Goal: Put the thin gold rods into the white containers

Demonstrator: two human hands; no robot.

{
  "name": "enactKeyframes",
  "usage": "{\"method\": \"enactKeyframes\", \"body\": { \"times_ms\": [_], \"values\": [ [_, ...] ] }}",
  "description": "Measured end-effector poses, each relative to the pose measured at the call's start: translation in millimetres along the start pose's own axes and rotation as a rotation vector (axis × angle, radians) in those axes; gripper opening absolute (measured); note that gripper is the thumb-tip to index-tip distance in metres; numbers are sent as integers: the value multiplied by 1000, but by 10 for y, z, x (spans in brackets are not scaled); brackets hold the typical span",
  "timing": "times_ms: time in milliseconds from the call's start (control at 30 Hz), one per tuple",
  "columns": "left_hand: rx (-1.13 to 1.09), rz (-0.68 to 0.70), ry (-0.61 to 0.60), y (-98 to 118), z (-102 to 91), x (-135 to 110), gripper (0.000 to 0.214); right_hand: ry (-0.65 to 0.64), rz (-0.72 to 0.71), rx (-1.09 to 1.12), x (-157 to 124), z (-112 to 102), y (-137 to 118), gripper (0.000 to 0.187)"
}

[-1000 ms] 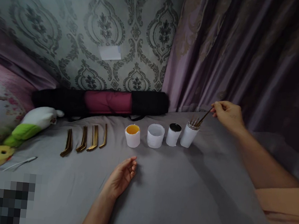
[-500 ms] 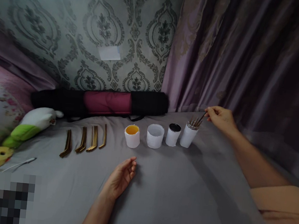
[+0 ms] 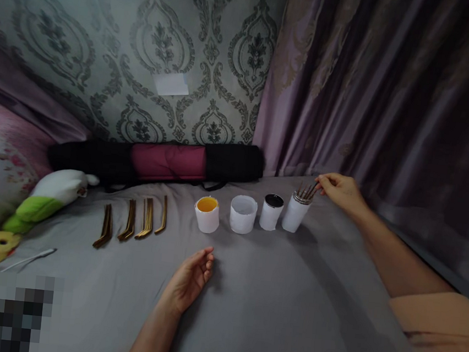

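Observation:
My right hand pinches the upper end of a thin dark stick between thumb and fingers. That stick slants into a tall white cup, where several thin brown sticks stand upright. To the cup's left are a smaller white cup with a black top, a wide white tub and a white tub with a yellow inside. My left hand rests palm up on the grey sheet in front of the yellow one, its fingers loosely curled and nothing visible in them.
Bundles of bent, brownish-gold strips lie in a row at the left. A long black and maroon bag lies along the wall. Plush toys and a white cable are farther left; a purple curtain hangs right.
My right hand has moved slightly left and down, bringing the pinched stick lower into the tall white cup. My left hand has stayed in place.

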State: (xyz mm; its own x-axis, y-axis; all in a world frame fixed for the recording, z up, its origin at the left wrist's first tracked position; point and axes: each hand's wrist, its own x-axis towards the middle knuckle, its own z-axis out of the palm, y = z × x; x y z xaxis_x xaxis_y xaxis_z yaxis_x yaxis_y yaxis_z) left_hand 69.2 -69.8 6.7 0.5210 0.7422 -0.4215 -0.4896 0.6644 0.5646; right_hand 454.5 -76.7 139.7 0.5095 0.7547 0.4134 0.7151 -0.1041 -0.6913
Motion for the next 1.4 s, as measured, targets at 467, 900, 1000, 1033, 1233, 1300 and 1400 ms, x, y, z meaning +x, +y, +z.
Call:
{"method": "enactKeyframes", "body": {
  "times_ms": [467, 900, 1000, 1033, 1233, 1300, 1400],
  "values": [
    [4, -6, 15, 5, 8, -1, 19, -100, 15, 88, -66, 20, 0, 18],
    [8, 4, 11, 1, 19, -2, 18, -77, 53, 114, -127, -15, -111, 11],
    [5, 3, 6, 1, 18, -5, 19, -92, 77, 123, -120, -15, -101, 11],
    [4, 2, 8, 2, 19, -7, 18, -93, 95, 123, -115, -15, -101, 11],
    [9, 2, 15, 4, 17, -3, 18, -80, 169, 131, -93, 8, -105, 10],
    [11, 2, 11, 2, 10, 1, 19, -78, 187, 132, -87, 22, -88, 10],
    [11, 3, 10, 0, 3, 3, 18, -115, 231, 126, -74, 35, -50, 11]
  ]
}}
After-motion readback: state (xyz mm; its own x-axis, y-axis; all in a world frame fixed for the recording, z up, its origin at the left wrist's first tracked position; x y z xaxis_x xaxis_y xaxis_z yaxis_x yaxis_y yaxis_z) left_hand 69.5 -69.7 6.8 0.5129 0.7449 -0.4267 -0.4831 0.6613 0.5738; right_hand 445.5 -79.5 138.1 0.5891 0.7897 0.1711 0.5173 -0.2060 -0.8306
